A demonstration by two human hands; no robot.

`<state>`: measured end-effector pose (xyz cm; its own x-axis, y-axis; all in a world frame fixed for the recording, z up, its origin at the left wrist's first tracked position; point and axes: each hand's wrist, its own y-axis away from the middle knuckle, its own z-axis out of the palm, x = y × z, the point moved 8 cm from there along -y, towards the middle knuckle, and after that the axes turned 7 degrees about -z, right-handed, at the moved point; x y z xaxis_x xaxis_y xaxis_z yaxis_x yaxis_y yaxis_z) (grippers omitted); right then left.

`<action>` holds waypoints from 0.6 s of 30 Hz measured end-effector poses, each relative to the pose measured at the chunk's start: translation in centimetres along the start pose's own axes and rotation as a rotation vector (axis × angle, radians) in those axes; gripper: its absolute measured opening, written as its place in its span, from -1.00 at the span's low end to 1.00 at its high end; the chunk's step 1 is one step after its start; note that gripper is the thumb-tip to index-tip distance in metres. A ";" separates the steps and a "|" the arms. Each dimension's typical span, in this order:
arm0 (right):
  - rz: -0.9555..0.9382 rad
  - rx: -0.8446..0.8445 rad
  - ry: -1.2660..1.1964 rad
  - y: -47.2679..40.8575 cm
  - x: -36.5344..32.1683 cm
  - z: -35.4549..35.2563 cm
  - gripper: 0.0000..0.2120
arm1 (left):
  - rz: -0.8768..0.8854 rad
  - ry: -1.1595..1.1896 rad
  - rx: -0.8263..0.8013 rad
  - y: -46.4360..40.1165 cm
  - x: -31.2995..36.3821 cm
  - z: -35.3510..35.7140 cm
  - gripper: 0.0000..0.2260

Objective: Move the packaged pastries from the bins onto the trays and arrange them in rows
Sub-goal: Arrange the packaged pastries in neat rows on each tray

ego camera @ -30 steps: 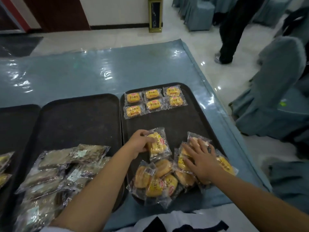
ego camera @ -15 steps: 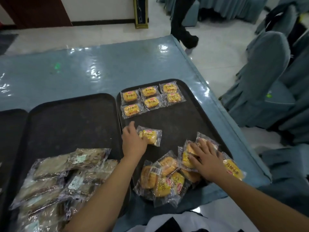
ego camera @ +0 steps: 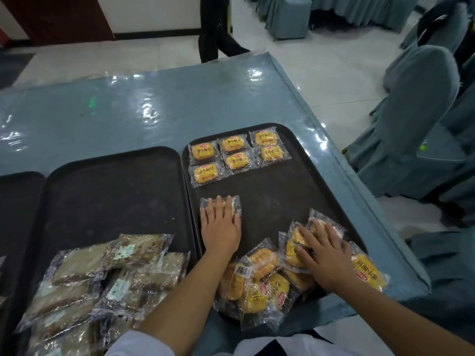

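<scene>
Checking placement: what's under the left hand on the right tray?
One clear-wrapped yellow pastry lies flat on the right tray, under the left hand, fingers straight on top. Wrapper edges show around them; the label is covered.

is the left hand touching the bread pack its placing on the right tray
Touching. The head view shows the left hand lying flat with straight fingers on top of the bread pack, pressing it against the right tray.

Six wrapped yellow pastries (ego camera: 237,156) rowed on the black tray (ego camera: 282,199).
</scene>
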<state>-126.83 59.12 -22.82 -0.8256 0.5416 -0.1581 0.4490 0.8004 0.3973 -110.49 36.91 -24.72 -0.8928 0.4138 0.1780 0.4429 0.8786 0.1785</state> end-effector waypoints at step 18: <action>-0.006 -0.004 -0.032 0.1 0.0 0.0 -0.36 | -0.148 0.067 -0.006 -5.4 -1.0 -0.1 -0.42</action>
<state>-126.84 59.19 -22.80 -0.8169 0.5447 -0.1896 0.4424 0.8027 0.4000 -111.97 31.67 -25.74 -0.9410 0.2629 0.2132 0.3075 0.9273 0.2136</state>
